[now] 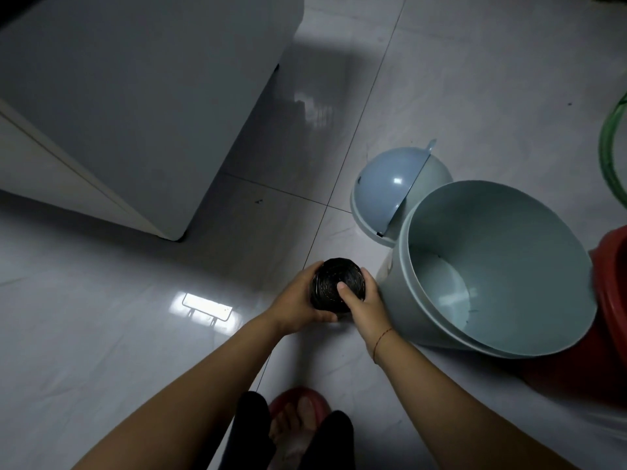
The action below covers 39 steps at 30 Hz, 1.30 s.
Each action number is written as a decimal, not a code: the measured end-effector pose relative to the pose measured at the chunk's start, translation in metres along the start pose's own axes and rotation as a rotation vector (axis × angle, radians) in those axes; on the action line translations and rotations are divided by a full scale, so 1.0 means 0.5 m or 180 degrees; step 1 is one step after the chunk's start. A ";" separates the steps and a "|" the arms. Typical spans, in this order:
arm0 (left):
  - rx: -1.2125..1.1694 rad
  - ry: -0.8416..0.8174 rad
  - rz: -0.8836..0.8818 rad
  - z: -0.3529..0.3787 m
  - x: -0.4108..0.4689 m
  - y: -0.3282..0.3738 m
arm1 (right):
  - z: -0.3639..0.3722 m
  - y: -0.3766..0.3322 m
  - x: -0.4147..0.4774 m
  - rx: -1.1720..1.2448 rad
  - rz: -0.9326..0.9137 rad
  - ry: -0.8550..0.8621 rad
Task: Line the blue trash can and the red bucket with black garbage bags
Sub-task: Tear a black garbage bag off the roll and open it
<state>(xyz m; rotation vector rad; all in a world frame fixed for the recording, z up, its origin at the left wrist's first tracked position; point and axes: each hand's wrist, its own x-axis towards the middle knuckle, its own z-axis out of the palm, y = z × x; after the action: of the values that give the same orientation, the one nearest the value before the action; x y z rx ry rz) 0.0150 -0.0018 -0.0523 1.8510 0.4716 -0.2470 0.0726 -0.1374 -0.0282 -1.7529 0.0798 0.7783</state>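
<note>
Two hands (334, 300), one bag roll (334, 283)

Home utility corner: glossy tiled floor (475, 79), white appliance (135, 96), green hose (610, 147), slippered foot (298, 422).

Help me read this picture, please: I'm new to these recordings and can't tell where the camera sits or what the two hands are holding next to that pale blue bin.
There is no machine here. The camera is worn on a person's head and looks down, so the two bare arms reaching in from below are the person's own. The left hand and the right hand together grip a roll of black garbage bags, seen end-on; no bag has been pulled off yet. On the tiled floor to the right stands the blue trash can, open and unlined. Its domed lid lies on the floor behind it. The red bucket sits right behind the can, mostly hidden. A white appliance fills the upper left, and a green hose shows at the right edge.
</note>
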 end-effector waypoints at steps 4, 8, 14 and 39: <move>-0.0107 0.0072 0.0138 0.006 0.005 -0.002 | 0.011 -0.001 0.001 0.0226 0.0109 -0.0067; -0.0357 0.0127 0.0200 -0.017 -0.014 0.012 | 0.022 -0.019 -0.012 0.0414 0.0090 -0.0156; -0.0699 0.0308 0.0254 -0.130 -0.085 0.104 | 0.042 -0.138 -0.066 0.0824 -0.0119 -0.0608; -0.2547 -0.1228 0.0726 0.036 -0.232 0.742 | -0.438 -0.544 -0.433 0.0461 -0.2433 0.0111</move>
<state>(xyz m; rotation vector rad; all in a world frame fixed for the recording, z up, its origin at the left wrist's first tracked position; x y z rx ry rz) 0.0744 -0.1407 0.3060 1.0250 0.0581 -0.2111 0.1223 -0.3093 0.3416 -1.4881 -0.4755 0.1741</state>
